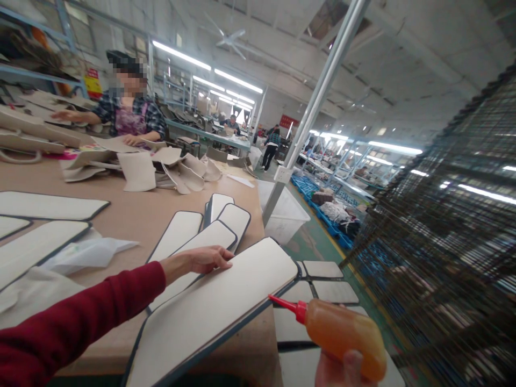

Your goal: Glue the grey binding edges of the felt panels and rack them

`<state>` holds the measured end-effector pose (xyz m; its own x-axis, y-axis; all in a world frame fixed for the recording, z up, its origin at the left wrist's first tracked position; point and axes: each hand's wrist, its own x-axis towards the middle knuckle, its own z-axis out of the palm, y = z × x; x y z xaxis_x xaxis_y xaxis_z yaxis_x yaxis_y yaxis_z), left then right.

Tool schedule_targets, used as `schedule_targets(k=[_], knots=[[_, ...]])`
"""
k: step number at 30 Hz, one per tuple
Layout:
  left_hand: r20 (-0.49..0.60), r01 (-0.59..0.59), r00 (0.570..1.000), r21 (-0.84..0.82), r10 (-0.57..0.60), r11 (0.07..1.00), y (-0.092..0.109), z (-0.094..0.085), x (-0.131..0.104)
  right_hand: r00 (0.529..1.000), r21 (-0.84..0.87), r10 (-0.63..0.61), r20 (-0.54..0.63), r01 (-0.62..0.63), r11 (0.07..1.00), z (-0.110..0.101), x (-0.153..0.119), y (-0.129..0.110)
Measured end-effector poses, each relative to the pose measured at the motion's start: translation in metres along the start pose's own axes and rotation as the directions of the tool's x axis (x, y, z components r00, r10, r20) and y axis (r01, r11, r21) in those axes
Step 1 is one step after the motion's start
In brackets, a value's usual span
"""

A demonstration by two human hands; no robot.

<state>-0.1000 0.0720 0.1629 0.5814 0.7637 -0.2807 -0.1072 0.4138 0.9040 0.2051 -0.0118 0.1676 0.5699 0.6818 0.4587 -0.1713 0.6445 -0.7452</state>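
A long white panel with dark edging (pixel 217 306) lies tilted over the table's near edge. My left hand (pixel 209 260) pinches its upper left edge, thumb on the white face. On the right, my right hand (pixel 342 368) is wrapped round a bottle of amber liquid (pixel 346 336). The bottle's red nozzle (pixel 284 302) points left, its tip at the panel's right edge. Behind my left hand, similar panels (pixel 177 231) overlap in a fanned pile.
The brown table (pixel 116 215) also bears white panels (pixel 48 205) at left and beige pieces (pixel 139 171) at the back. A person (pixel 131 115) works across it. A pole (pixel 306 129), white bin (pixel 282 209), more panels (pixel 334 292) and dark mesh (pixel 451 215) stand right.
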Motion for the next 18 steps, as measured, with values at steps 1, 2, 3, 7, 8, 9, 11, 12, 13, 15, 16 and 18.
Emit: schedule_targets(k=[1, 2, 3, 7, 8, 9, 11, 12, 13, 15, 16, 18], knots=[[-0.004, 0.004, 1.0, -0.001, -0.004, 1.0, 0.001, 0.0013, 0.0, 1.0, -0.036, -0.001, 0.001, 0.002, 0.999, 0.0012, -0.0006, -0.0009], [-0.007, 0.008, 1.0, -0.003, -0.008, 1.0, 0.0018, 0.0024, 0.0002, 1.0, -0.065, 0.0, 0.004, 0.0, 0.998, 0.0024, -0.0013, -0.0016], [-0.008, 0.01, 1.0, -0.005, -0.01, 1.0, 0.0024, 0.0031, 0.0004, 1.0, -0.083, 0.002, 0.008, -0.002, 0.997, 0.0034, -0.002, -0.0022], [-0.008, 0.01, 1.0, -0.006, -0.01, 1.0, 0.0017, 0.0016, 0.0028, 1.0, -0.103, -0.001, 0.019, 0.003, 0.995, 0.006, -0.0048, -0.0038], [-0.006, 0.009, 1.0, -0.007, -0.009, 1.0, 0.0011, 0.0008, 0.0035, 1.0, -0.108, -0.002, 0.02, 0.004, 0.994, 0.0064, -0.0054, -0.004], [-0.007, 0.008, 1.0, -0.009, -0.008, 1.0, 0.0005, 0.0, 0.0041, 1.0, -0.112, -0.002, 0.02, 0.004, 0.994, 0.0067, -0.0059, -0.0042], [-0.011, 0.007, 1.0, -0.008, -0.007, 1.0, -0.0001, -0.0007, 0.005, 1.0, -0.12, 0.0, 0.025, 0.003, 0.993, 0.0069, -0.0065, -0.0044], [-0.014, 0.006, 1.0, -0.006, -0.006, 1.0, -0.0001, -0.0007, 0.0053, 1.0, -0.123, 0.0, 0.029, 0.004, 0.992, 0.0069, -0.0066, -0.0044], [-0.021, 0.005, 1.0, -0.004, -0.005, 1.0, 0.0001, -0.0004, 0.0054, 0.999, -0.125, -0.001, 0.032, 0.005, 0.992, 0.0069, -0.0067, -0.0043], [-0.035, 0.005, 0.999, -0.007, -0.005, 1.0, 0.0013, 0.0007, 0.0056, 0.999, -0.13, 0.0, 0.04, 0.005, 0.992, 0.0065, -0.0069, -0.0039], [-0.039, 0.006, 0.999, -0.011, -0.006, 1.0, 0.0022, 0.0014, 0.0057, 0.999, -0.134, 0.002, 0.042, 0.004, 0.991, 0.0062, -0.0072, -0.0038], [-0.041, 0.007, 0.999, -0.017, -0.007, 1.0, 0.0042, 0.0028, 0.006, 0.999, -0.145, 0.001, 0.038, 0.004, 0.989, 0.0055, -0.008, -0.0036]])
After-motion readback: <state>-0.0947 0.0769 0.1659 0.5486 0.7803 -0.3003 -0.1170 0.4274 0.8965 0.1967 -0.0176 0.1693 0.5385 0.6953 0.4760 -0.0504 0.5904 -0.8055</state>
